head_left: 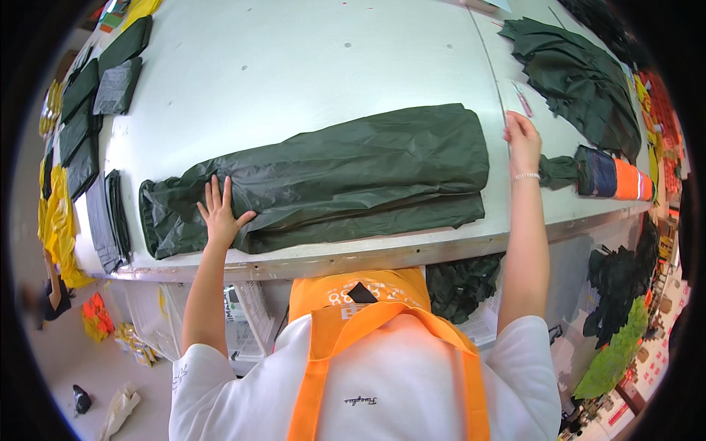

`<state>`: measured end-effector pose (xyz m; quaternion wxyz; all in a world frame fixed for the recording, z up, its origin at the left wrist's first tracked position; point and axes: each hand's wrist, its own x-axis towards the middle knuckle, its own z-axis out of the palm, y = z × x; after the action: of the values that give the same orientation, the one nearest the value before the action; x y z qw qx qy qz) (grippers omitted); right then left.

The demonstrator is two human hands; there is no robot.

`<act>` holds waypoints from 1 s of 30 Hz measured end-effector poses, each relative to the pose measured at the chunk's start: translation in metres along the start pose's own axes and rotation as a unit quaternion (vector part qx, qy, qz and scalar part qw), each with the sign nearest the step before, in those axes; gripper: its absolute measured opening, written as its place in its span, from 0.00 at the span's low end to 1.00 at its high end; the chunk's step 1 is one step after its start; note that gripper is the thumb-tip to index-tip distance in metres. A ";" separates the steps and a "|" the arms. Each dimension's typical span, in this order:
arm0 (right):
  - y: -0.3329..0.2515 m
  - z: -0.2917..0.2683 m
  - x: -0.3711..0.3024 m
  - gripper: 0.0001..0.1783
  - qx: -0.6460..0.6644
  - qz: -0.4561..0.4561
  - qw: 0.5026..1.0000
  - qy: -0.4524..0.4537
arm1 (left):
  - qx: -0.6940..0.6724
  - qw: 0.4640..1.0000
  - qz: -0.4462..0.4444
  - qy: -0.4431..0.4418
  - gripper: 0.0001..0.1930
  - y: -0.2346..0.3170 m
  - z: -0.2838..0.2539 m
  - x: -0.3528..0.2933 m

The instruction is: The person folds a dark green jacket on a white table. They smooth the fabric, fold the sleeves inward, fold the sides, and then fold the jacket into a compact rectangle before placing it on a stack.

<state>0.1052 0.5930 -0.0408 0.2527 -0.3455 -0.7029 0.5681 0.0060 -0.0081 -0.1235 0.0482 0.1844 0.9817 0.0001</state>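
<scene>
A long dark green waterproof garment, folded lengthwise and creased, lies across the near part of the white table. My left hand rests on its left end, fingers spread flat on the shiny fabric. Beyond the garment's right end, my right hand is raised with fingertips pinched together. Whatever may be between those fingertips is too small to make out. A slim tool with a pinkish part lies just past them.
Folded dark green packets line the table's left side, beside a dark folded stack. At the right are a heap of green fabric and an orange and navy bundle. The metal table edge runs before my body.
</scene>
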 end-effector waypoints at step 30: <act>0.047 0.056 -0.137 0.26 -0.243 -0.174 0.954 0.027 | -0.206 0.943 0.249 0.078 0.32 0.101 -0.107 0.057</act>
<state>0.1596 0.4572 -0.0942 0.2752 -0.2842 -0.8619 0.3173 -0.0200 0.1088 -0.0208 0.0071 0.4079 0.8839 0.2287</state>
